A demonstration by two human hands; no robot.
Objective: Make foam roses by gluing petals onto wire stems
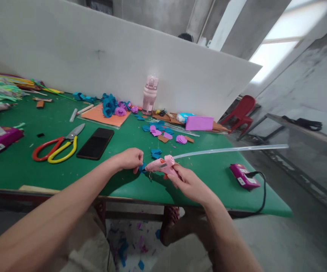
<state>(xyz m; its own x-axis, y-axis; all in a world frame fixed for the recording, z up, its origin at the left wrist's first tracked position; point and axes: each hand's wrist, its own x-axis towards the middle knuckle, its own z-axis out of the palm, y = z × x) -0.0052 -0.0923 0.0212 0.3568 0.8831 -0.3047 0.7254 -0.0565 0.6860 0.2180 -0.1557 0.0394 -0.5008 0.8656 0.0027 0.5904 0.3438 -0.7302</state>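
Note:
My right hand (186, 182) is wrapped round the handle of a pink glue gun (163, 165). A long clear glue stick (225, 151) sticks out of its back end to the right. The nozzle points left, at a small blue petal piece (142, 167). My left hand (131, 158) pinches that blue piece just above the green table (123, 145). Just beyond the gun lie a few blue cut pieces (156, 153). Farther back are loose blue, purple and brown petals (163, 133), with a small stack of purple ones (181, 139).
Scissors (62, 145) with red and yellow handles and a black phone (95, 143) lie to the left. Finished blue flowers (110, 104) rest on orange sheets (106, 118). A pink bottle (150, 94) stands by the white partition. A purple power strip (244, 176) with a cable sits right.

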